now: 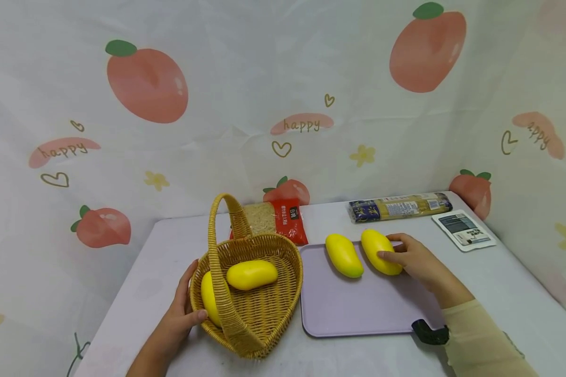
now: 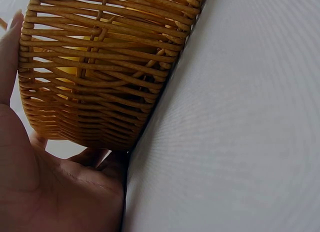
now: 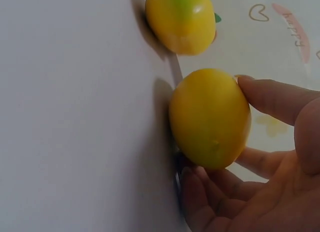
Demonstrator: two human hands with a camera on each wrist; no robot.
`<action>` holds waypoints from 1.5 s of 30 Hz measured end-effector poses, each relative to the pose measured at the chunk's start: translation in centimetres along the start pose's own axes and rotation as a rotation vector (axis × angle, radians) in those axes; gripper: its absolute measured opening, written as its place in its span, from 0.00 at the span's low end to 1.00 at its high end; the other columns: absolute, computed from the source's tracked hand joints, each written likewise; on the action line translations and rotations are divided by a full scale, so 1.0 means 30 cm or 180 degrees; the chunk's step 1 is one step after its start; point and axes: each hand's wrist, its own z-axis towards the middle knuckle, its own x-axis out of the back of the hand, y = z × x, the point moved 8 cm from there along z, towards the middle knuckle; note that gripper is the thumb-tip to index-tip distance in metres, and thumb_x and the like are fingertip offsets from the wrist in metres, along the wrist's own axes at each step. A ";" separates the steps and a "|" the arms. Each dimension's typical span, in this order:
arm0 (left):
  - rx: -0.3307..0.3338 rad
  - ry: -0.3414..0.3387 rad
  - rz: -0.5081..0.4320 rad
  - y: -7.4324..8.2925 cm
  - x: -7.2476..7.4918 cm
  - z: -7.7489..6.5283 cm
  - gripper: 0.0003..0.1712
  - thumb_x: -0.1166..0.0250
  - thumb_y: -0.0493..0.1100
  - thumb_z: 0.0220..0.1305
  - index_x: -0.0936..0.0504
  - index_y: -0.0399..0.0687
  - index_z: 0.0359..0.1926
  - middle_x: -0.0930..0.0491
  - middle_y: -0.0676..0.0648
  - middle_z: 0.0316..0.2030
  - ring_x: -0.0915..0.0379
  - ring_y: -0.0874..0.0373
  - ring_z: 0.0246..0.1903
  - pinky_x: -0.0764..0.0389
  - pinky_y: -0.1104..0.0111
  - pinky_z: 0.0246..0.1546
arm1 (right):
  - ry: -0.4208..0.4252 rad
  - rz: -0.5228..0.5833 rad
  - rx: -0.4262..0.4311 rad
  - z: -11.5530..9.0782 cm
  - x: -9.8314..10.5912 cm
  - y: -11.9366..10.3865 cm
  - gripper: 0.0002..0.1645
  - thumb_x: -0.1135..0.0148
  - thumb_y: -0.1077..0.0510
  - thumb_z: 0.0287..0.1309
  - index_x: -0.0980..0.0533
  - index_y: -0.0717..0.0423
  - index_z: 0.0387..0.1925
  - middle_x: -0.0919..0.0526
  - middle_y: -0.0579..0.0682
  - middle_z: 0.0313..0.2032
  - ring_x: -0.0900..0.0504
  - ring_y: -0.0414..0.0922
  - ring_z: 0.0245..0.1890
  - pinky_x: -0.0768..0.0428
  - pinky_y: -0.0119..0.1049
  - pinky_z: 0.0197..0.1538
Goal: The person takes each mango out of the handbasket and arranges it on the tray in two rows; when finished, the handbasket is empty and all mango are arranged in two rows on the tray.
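Note:
A wicker basket with a tall arched handle stands at the left, with two yellow mangoes inside; one mango lies in the middle and the other is partly behind the handle. My left hand holds the basket's left side, thumb near the rim and fingers along the outer wall. On the right, my right hand grips a mango between thumb and fingers, over the back of a lilac tray. Beside it on the tray lies another mango, its tip greenish.
Behind the basket lies a red-ended bag of noodles. A long packet of dry noodles lies at the back right, near a white-and-dark flat pouch. A printed curtain closes off the back and sides.

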 end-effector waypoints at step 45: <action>0.0009 -0.0001 0.0007 -0.005 0.002 0.002 0.62 0.30 0.41 0.71 0.64 0.69 0.89 0.63 0.37 0.86 0.41 0.67 0.75 0.34 0.72 0.67 | 0.0538 0.0586 0.1415 -0.182 0.133 -0.238 0.35 0.55 0.45 0.88 0.43 0.53 0.86 0.31 0.64 0.73 0.28 0.56 0.68 0.22 0.27 0.55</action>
